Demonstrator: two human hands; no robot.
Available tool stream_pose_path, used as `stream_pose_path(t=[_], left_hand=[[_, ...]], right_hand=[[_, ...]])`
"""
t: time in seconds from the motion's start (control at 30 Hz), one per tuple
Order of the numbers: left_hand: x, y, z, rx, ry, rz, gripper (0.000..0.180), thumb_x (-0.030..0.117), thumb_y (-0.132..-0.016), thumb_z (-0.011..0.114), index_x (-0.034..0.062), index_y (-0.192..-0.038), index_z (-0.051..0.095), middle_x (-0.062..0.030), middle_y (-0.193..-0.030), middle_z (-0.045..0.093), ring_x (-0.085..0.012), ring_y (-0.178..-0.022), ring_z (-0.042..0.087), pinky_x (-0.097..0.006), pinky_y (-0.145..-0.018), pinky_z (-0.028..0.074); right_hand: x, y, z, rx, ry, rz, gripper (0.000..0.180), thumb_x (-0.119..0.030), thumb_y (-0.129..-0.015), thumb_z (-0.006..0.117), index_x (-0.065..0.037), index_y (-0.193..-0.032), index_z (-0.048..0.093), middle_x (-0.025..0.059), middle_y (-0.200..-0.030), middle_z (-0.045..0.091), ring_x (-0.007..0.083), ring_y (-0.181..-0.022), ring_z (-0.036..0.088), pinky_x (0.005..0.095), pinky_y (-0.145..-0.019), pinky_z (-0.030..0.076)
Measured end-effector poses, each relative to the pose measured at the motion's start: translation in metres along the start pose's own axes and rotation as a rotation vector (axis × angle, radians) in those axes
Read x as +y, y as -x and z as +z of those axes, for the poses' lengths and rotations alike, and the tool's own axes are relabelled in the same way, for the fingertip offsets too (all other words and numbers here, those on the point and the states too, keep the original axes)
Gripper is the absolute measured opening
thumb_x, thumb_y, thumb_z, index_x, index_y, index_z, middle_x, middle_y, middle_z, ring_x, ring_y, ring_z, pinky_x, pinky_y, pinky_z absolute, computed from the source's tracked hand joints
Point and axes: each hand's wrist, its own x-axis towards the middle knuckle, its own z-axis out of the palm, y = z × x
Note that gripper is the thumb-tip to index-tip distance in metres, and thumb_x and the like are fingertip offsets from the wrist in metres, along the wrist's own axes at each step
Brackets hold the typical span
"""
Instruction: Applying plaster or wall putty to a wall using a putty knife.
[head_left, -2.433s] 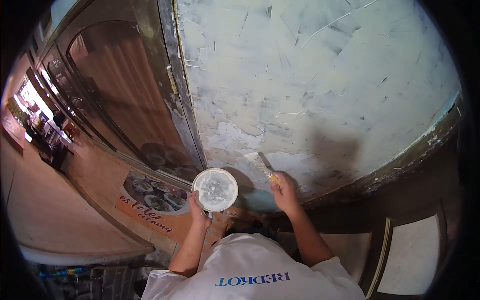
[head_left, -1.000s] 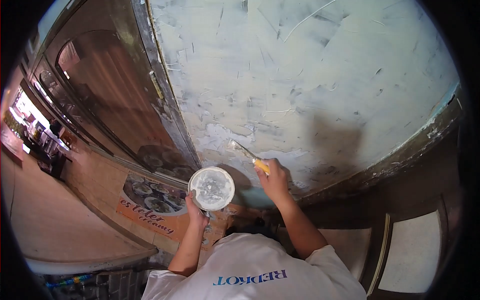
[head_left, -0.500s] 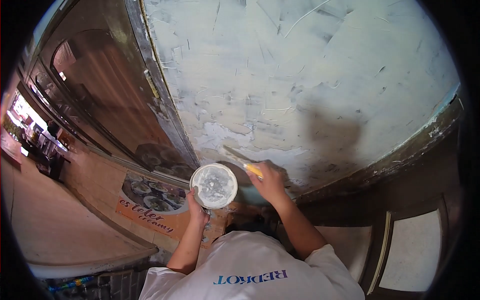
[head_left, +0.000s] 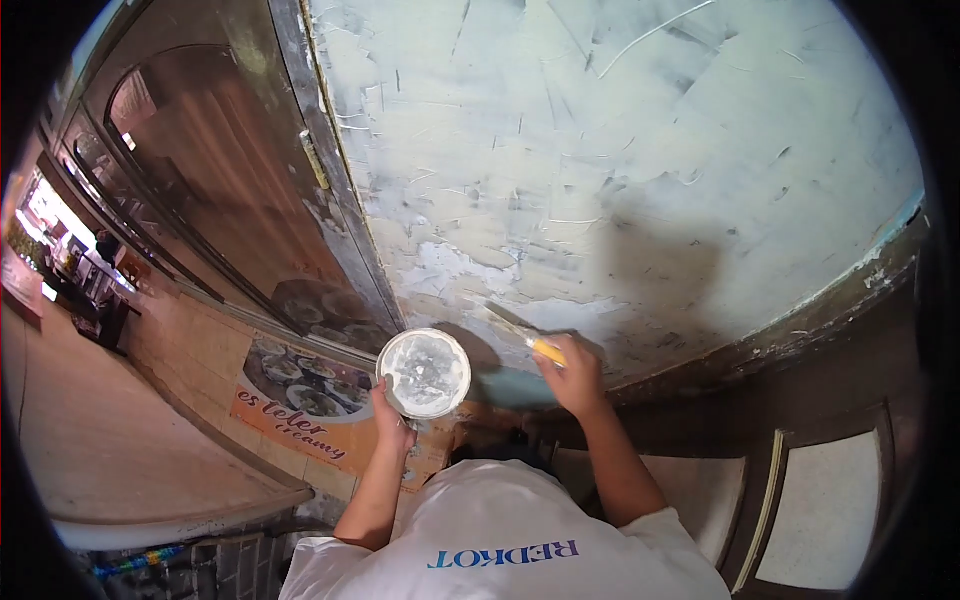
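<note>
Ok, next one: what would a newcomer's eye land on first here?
Probably the big, pale, patchy wall filling the upper middle and right. Next, the round white container in the left hand, just below centre, and the yellow-handled scraper in the right hand, to the container's right.

far wall [head_left: 540, 150]: matt, rough, scored coating. scraper handle [head_left: 547, 351]: smooth, plastic-looking. tub [head_left: 464, 360]: plastic-looking, smeared. near shirt [head_left: 510, 520]: matt cloth. left door pane [head_left: 230, 170]: glossy, glass-like.
</note>
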Motion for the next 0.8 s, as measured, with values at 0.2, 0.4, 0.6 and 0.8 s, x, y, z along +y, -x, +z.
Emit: stream_pose_path(t=[0.2,0.4,0.6,0.8], left_hand=[[-0.006,-0.017,-0.008,-0.045,-0.024,-0.029,0.055,0.045,-0.091,0.039,0.0041,-0.127,0.045,-0.0099,-0.125,0.054,-0.0246,-0.114,0.051,-0.037,-0.097,0.038],[0.004,0.0,0.005,-0.051,-0.016,-0.013,0.054,0.045,-0.091,0.038,0.0047,-0.127,0.045,-0.0106,-0.125,0.054,-0.0256,-0.114,0.052,-0.037,-0.097,0.039],[-0.001,-0.006,0.005,-0.046,-0.04,-0.057,0.057,0.044,-0.091,0.037,0.0035,-0.13,0.042,-0.0115,-0.127,0.052,-0.0263,-0.116,0.05,-0.038,-0.099,0.038],[0.004,-0.009,-0.01,-0.065,-0.054,0.013,0.059,0.05,-0.089,0.037,0.007,-0.129,0.044,-0.0098,-0.123,0.054,-0.0261,-0.108,0.056,-0.038,-0.085,0.048]], right_hand=[[0.004,-0.007,0.007,0.058,0.089,0.133,0.02,-0.017,-0.082,0.067,-0.004,-0.092,0.056,0.0152,-0.076,0.063,0.0332,-0.07,0.062,0.037,-0.064,0.049],[0.011,0.014,-0.012,0.015,-0.012,0.111,0.025,-0.025,-0.082,0.066,-0.006,-0.096,0.058,0.0164,-0.081,0.063,0.0349,-0.074,0.063,0.0394,-0.063,0.05],[-0.032,-0.036,0.022,0.004,0.106,0.079,0.022,-0.019,-0.08,0.068,-0.004,-0.091,0.056,0.0172,-0.074,0.061,0.0346,-0.068,0.062,0.0387,-0.061,0.049],[-0.009,-0.012,-0.01,-0.101,0.098,0.113,0.022,-0.017,-0.08,0.069,-0.003,-0.092,0.057,0.0142,-0.069,0.061,0.0285,-0.06,0.06,0.0359,-0.058,0.046]])
